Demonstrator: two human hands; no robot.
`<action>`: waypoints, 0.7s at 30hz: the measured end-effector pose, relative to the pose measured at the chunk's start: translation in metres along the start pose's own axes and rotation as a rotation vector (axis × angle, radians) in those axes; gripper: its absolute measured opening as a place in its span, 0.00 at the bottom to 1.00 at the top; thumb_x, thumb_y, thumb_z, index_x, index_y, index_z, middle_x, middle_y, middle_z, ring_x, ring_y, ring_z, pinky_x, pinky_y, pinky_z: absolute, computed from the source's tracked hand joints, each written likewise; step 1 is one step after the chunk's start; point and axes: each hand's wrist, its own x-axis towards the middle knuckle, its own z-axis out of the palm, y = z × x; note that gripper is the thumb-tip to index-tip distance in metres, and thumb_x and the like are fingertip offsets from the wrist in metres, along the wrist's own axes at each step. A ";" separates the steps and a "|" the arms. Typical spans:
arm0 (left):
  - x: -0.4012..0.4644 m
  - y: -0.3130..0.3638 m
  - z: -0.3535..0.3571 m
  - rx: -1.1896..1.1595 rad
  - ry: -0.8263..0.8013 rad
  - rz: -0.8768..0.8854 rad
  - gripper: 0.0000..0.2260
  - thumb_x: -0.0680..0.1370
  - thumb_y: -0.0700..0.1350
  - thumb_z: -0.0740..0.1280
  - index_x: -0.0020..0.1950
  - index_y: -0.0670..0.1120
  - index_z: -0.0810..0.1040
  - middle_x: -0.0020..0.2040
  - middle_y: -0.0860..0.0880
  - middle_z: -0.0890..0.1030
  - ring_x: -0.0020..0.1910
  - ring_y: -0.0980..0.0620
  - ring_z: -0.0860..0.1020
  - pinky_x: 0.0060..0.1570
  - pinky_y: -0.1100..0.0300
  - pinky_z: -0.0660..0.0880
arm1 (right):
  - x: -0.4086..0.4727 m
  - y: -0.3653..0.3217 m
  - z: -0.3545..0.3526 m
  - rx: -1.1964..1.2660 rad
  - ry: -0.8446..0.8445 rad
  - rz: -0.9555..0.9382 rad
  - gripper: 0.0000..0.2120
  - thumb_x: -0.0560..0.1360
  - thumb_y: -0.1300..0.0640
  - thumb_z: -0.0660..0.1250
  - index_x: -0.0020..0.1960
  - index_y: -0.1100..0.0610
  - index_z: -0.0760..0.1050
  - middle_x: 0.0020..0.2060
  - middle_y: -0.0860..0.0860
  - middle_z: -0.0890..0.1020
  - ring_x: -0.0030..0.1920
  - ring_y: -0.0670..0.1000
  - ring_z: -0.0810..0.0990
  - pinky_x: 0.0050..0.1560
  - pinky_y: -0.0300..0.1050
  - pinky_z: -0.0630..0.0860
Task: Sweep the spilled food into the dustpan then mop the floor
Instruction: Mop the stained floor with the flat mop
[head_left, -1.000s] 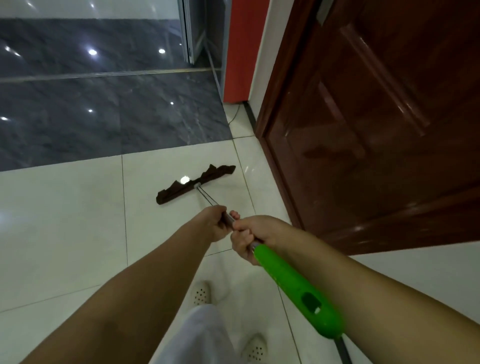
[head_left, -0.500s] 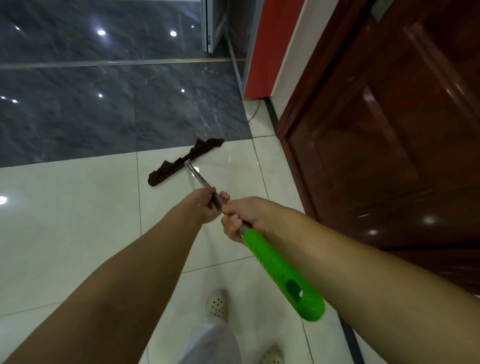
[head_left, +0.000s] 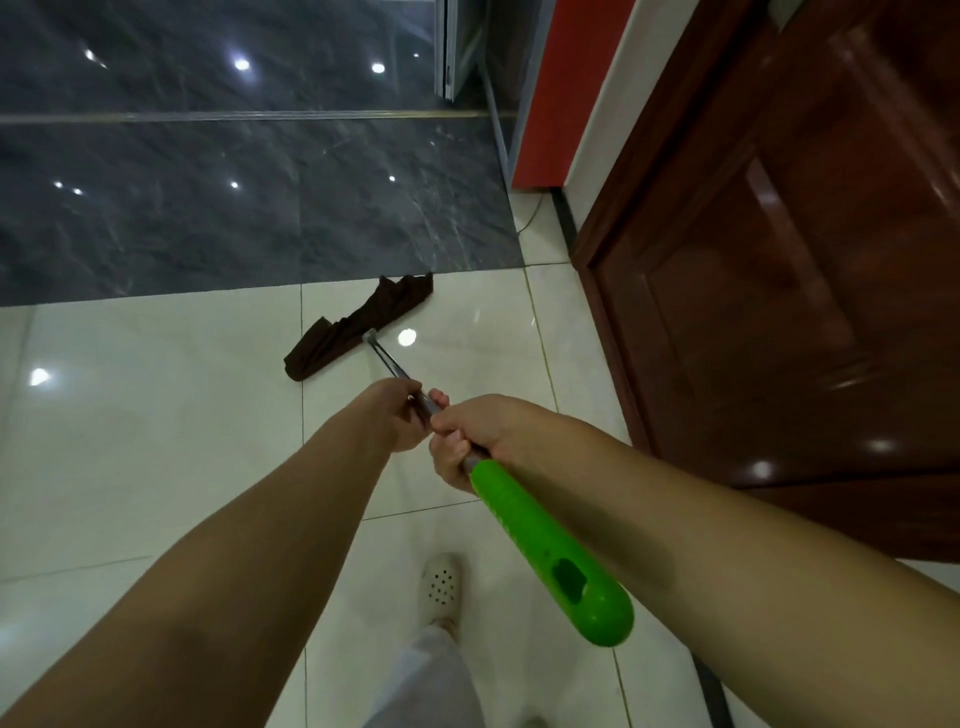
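A flat mop with a dark brown cloth head (head_left: 358, 327) lies on the white floor tiles (head_left: 156, 415), just short of the dark grey stone floor. Its thin metal shaft runs back to a bright green handle (head_left: 550, 551). My left hand (head_left: 402, 415) grips the metal shaft. Right behind it, my right hand (head_left: 467, 441) grips the shaft where the green handle begins. No spilled food or dustpan is in view.
A dark brown wooden door (head_left: 779, 260) stands close on the right. Beyond it rise a red panel (head_left: 566, 93) and a glass door frame (head_left: 452, 52). My white perforated shoe (head_left: 441, 587) and pale trouser leg (head_left: 431, 680) are below the hands.
The mop head slid forward from the middle of the tile toward the grey floor edge, then came back a little. Both hands kept their grip on the shaft.
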 end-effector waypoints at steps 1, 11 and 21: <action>-0.003 -0.013 -0.004 -0.004 -0.009 -0.012 0.11 0.83 0.43 0.55 0.43 0.38 0.67 0.34 0.44 0.71 0.26 0.48 0.74 0.35 0.67 0.77 | -0.006 0.011 -0.008 0.002 -0.004 0.000 0.15 0.79 0.65 0.57 0.47 0.46 0.73 0.16 0.51 0.67 0.13 0.45 0.62 0.14 0.29 0.60; -0.055 -0.198 -0.009 0.115 0.014 -0.012 0.10 0.83 0.42 0.53 0.45 0.38 0.66 0.35 0.42 0.72 0.32 0.48 0.73 0.20 0.61 0.75 | -0.090 0.148 -0.120 0.049 0.014 0.002 0.14 0.79 0.65 0.56 0.44 0.48 0.72 0.17 0.51 0.67 0.13 0.45 0.62 0.13 0.29 0.59; -0.114 -0.397 -0.002 0.183 -0.068 -0.061 0.09 0.82 0.39 0.55 0.44 0.38 0.68 0.34 0.41 0.73 0.32 0.49 0.74 0.21 0.62 0.75 | -0.176 0.288 -0.246 0.056 0.125 -0.017 0.13 0.79 0.65 0.57 0.50 0.49 0.74 0.25 0.50 0.66 0.16 0.44 0.62 0.16 0.28 0.59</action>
